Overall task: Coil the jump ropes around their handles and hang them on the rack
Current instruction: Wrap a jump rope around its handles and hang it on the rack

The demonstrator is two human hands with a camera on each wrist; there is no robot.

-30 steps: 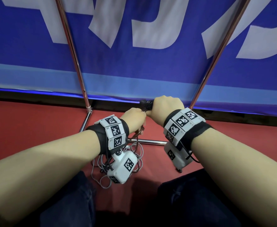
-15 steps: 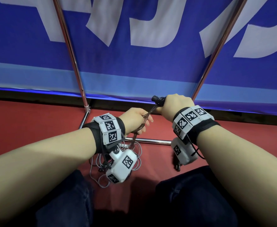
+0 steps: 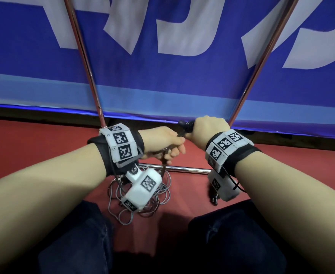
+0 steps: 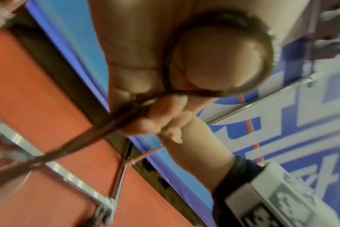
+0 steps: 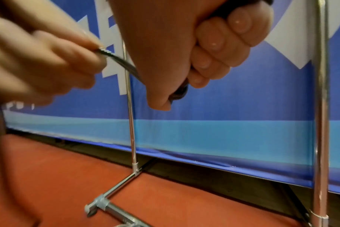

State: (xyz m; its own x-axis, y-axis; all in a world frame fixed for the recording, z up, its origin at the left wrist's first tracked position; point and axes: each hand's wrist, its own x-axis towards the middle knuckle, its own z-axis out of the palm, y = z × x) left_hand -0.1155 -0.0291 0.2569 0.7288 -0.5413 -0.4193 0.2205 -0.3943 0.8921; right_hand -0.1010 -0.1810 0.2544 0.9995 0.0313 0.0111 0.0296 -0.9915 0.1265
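My right hand grips the black jump rope handle, whose end sticks out to the left of my fist; the right wrist view shows my fingers curled round the handle. Just left of it my left hand pinches the thin dark rope between thumb and fingers. In the blurred left wrist view a loop of rope runs round the hand. The rest of the rope lies in a loose grey tangle on the floor below my left wrist.
The chrome rack stands right ahead: a left upright, a right upright and a base bar on the red floor. A blue banner hangs behind. My knees in dark trousers sit below.
The right hand rose and moved right with the handle. The left hand, which had pulled the rope taut away from the handle, has come back up beside it.
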